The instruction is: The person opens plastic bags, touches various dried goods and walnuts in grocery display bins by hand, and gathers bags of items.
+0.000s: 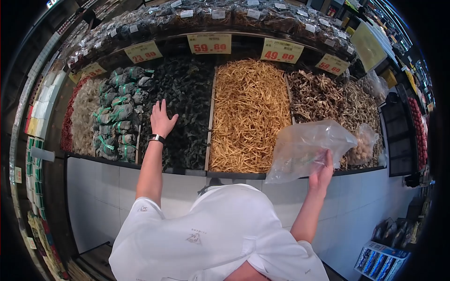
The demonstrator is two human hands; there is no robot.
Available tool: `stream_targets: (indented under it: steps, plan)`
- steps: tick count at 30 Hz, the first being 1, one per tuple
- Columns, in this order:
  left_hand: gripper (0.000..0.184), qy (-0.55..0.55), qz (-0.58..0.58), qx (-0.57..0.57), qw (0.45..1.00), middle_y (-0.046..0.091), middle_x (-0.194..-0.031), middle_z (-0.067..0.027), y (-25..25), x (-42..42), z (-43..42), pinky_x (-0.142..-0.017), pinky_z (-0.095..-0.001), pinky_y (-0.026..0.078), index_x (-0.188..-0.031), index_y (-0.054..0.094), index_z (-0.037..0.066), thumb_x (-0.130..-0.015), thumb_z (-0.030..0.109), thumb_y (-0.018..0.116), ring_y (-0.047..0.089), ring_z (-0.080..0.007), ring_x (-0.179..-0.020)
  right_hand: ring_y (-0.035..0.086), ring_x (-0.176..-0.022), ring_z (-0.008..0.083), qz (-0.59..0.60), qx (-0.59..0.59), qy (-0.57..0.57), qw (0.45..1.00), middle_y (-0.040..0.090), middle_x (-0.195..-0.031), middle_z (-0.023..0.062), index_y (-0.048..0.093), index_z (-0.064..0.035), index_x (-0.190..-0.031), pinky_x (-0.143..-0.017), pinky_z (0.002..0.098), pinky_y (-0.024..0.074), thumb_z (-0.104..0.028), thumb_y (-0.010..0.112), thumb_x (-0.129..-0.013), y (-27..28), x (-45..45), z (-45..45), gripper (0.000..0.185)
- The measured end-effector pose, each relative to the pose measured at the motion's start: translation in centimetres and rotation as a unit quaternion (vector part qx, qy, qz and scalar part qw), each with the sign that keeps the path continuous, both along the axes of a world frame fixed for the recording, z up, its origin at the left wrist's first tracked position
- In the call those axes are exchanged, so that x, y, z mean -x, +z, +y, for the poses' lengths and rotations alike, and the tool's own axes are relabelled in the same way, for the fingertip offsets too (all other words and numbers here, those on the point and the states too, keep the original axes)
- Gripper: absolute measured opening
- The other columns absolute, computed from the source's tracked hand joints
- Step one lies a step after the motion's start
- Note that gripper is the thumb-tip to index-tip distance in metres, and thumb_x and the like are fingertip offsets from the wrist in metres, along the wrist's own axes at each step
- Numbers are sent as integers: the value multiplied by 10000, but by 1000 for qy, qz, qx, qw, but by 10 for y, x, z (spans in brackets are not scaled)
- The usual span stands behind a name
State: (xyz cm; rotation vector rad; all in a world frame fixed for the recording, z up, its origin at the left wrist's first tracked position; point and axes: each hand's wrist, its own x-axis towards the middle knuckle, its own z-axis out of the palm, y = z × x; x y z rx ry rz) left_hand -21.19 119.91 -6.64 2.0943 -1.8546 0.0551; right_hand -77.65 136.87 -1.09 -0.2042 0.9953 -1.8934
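Note:
My left hand, a dark band on its wrist, is spread palm down over the bin of dark, leafy dried goods, near its left side. Whether the fingers touch the pieces I cannot tell. On the right, my right hand grips a clear plastic bag, which hangs over the front right of the golden dried strips and the neighbouring brown dried goods. The bag looks puffed out, with nothing visible inside.
Green-tied dark bundles lie left of the dark bin. Yellow price signs stand behind the bins, below a shelf of packaged goods. A filled clear bag sits at the right. Blue-and-white boxes are at lower right.

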Motion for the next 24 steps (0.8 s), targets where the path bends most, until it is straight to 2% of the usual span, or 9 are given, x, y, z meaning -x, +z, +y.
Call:
stream_targets:
  steps: [2,6,8,12,17,20,22,23,24]
  plan:
    - [815,13,9,-33,999,326,-1529,-230,14,2,2,-1111,-525,328,-1479,379,79,-825,420,725,322,-404,-1405,611,-1031,206,-4,2,5,1000,665,-1072,67,609,-50,-1169,-944,364,468,-215,592,-989,20,-19,0,245]
    - [778,12,0,90,996,342,-1508,-239,42,7,2,-1115,-523,321,-1440,421,42,-829,405,738,343,-405,-1383,612,-1094,253,-53,36,50,997,660,-1163,108,571,-21,-1249,-967,400,481,-282,496,-1026,28,-27,3,351]
    - [694,-39,100,142,984,365,-1486,-231,56,24,7,-1117,-498,327,-1400,457,18,-854,349,730,359,-402,-1369,617,-1101,270,-57,53,51,996,658,-1193,127,555,-4,-1279,-978,405,484,-301,466,-1034,31,-33,5,395]
    - [619,-237,305,100,917,426,-1430,-199,83,104,33,-1115,-447,343,-1337,501,10,-841,284,750,395,-357,-1350,608,-1119,269,-76,67,52,993,643,-1209,127,549,-11,-1288,-985,414,478,-307,429,-1044,21,-40,13,401]
    - [1011,-511,324,-52,794,373,-1482,-212,103,240,81,-1166,-460,296,-1463,367,50,-660,389,877,334,-386,-1398,625,-1091,276,-45,-29,-13,998,652,-1179,125,550,-21,-1293,-981,411,490,-316,435,-1039,4,-54,39,405]
    - [1060,-597,313,-89,733,355,-1497,-216,85,311,108,-1176,-467,277,-1475,361,60,-627,411,892,305,-403,-1410,623,-1107,252,61,20,-2,998,651,-1176,119,558,-35,-1289,-990,403,489,-309,457,-1036,-14,-59,63,386]
    - [1051,-640,296,-115,699,351,-1502,-213,73,349,132,-1176,-470,270,-1467,382,62,-619,413,894,292,-412,-1411,617,-1124,219,472,-25,-25,881,649,-1172,92,566,-42,-1279,-999,398,486,-234,519,-1007,-28,-57,79,336]
    - [915,-668,305,-134,666,426,-1435,-210,67,365,144,-1127,-463,332,-1405,451,57,-658,376,873,374,-402,-1350,617,-1124,219,472,-24,-39,880,649,-1172,92,566,-42,-1279,-999,398,486,-234,519,-1007,-33,-52,82,336]
    - [781,-693,311,-154,632,500,-1368,-207,58,381,154,-1078,-457,393,-1343,520,52,-697,339,852,455,-392,-1288,616,-1118,213,232,33,-7,972,631,-1208,86,572,-40,-1281,-982,391,488,-141,561,-955,-37,-45,85,341]
